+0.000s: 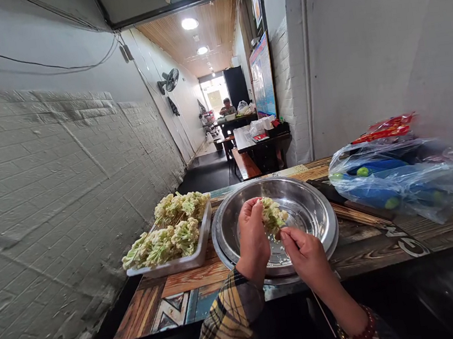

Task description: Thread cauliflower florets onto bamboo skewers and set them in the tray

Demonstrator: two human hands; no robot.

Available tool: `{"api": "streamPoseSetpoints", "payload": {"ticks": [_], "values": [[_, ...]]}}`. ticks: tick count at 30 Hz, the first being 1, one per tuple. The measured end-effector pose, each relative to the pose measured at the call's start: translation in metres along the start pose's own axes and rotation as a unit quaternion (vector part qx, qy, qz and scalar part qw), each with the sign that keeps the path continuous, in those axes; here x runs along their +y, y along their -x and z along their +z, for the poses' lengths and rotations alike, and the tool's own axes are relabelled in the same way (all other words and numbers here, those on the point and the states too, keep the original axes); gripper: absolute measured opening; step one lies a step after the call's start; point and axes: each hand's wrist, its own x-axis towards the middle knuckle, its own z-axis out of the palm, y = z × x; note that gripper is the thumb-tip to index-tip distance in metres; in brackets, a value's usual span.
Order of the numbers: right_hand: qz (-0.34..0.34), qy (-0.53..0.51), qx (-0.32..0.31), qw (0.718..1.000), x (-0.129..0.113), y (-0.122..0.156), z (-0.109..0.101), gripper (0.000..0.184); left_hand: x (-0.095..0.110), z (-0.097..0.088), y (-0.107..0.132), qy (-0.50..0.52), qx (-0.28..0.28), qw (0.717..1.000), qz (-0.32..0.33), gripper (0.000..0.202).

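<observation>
Our left hand (254, 232) is raised over the bowl (325, 217), its grip closed around a pale green floret (273, 216) that stands up above the fingers, near the middle of the bowl and clear of its bottom. Our right hand (307, 256) sits just near and right of it. Its grip is pinched tight at the foot of the floret's stem on a thin skewer (324, 312), which runs back toward us under the wrist. The bowl is wide and shiny and rests on the patterned wooden surface (371, 253). Left of the bowl and touching its rim lies a white tray (188, 262) heaped with more florets (168, 230), in a near bunch and a far bunch. Right of the bowl, a clear bag (402, 174) holds blue packs and small green round things, with a red packet (384, 129) behind it. Thin sticks (357, 213) lie between bowl and bag. A brick wall (45, 188) runs along the left. Far down the room a person (226, 107) sits at another table.
</observation>
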Motion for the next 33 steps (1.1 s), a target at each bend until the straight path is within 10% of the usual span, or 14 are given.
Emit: {"api": "streamPoseSetpoints", "payload": {"ticks": [33], "values": [[-0.019,0.042,0.009,0.999,-0.004,0.002,0.0,0.032,0.013,-0.003,-0.005,-0.075,-0.077,0.994,0.003,0.008]]}}
